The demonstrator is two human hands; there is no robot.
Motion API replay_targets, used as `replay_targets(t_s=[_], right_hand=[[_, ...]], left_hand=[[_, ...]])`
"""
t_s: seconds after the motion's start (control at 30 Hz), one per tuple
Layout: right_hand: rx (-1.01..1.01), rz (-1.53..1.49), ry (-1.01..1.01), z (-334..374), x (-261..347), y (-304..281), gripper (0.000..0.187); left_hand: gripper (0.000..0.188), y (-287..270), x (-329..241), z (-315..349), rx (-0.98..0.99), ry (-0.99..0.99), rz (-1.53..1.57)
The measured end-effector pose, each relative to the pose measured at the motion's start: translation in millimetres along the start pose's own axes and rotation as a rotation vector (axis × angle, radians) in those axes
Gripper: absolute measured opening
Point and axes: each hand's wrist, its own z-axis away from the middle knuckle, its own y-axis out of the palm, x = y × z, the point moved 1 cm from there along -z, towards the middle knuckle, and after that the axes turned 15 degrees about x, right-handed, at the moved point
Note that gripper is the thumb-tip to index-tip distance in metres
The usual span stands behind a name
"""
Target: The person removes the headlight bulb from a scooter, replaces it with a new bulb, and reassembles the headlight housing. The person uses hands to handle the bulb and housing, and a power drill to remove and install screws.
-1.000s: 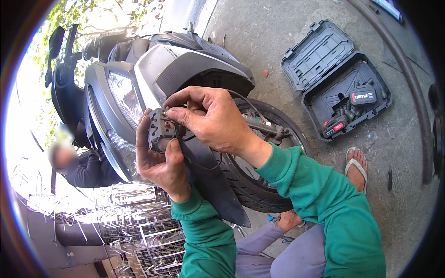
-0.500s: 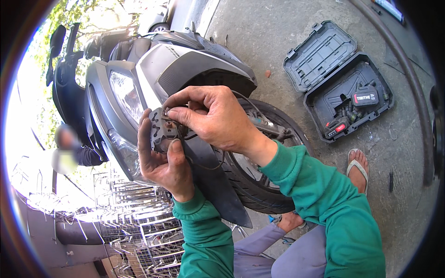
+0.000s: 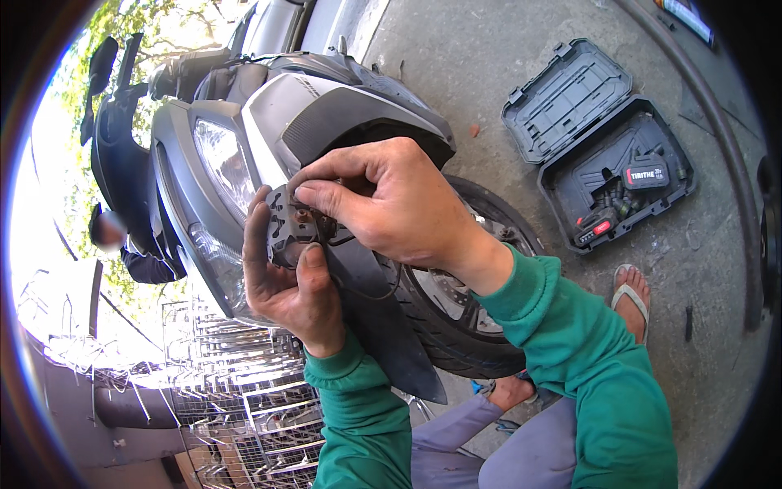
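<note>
My left hand (image 3: 289,285) grips a small dark brake pad (image 3: 287,228) with a rusty spot, thumb and fingers wrapped around its edges. My right hand (image 3: 391,208) reaches over from the right and pinches the pad's top edge between thumb and fingers. Both hands are raised in front of a grey scooter (image 3: 269,138), just above its black front mudguard (image 3: 383,326) and front wheel (image 3: 464,318). Green sleeves cover both forearms.
An open dark tool case (image 3: 603,147) with a power tool and bits lies on the concrete at the upper right. My sandalled foot (image 3: 631,293) stands beside the wheel. Metal wire racks (image 3: 236,391) fill the lower left. Another person (image 3: 122,244) sits behind the scooter.
The hands and the pad have barely shifted. The person behind the scooter has moved a little upward in the view.
</note>
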Motion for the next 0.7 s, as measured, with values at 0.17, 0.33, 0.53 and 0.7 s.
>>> replay_targets(t_s=[0.17, 0.33, 0.53, 0.7], right_hand=[[0.000, 0.061, 0.040, -3, 2, -3, 0.015], [-0.009, 0.075, 0.000, -5, 5, -2, 0.014], [-0.009, 0.363, -0.089, -6, 14, -4, 0.014], [-0.011, 0.419, -0.077, -8, 18, -4, 0.015]], left_hand=[[0.066, -2, 0, 1, -0.001, -0.022, 0.026], [0.066, -3, 2, 1, 0.006, -0.007, 0.029], [0.067, -3, 0, 1, 0.007, -0.045, 0.029], [0.067, -2, -3, 1, -0.007, -0.071, -0.002]])
